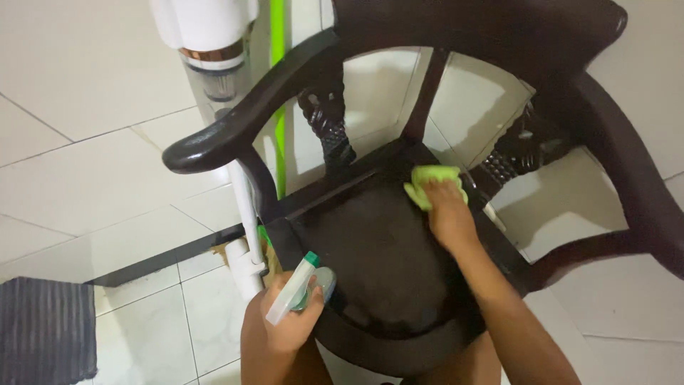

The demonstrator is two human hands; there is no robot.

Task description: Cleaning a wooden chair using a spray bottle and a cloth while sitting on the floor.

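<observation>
Grasping: our right hand point(447, 214) presses a green cloth point(432, 182) onto the far side of the dark wooden chair point(370, 249) seat | our left hand point(288, 321) is wrapped around a spray bottle point(303, 285) at the seat's near-left edge | white stick vacuum point(214, 64) stands far left of the chair | grey mat point(46, 328) lies near left on the tiled floor point(85, 178)

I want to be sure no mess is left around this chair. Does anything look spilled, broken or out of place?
Nothing stands out. The dark wooden chair looks whole, with no spill visible on its seat or the floor tiles. The right hand presses a green cloth on the seat; the left hand holds a spray bottle.
</observation>
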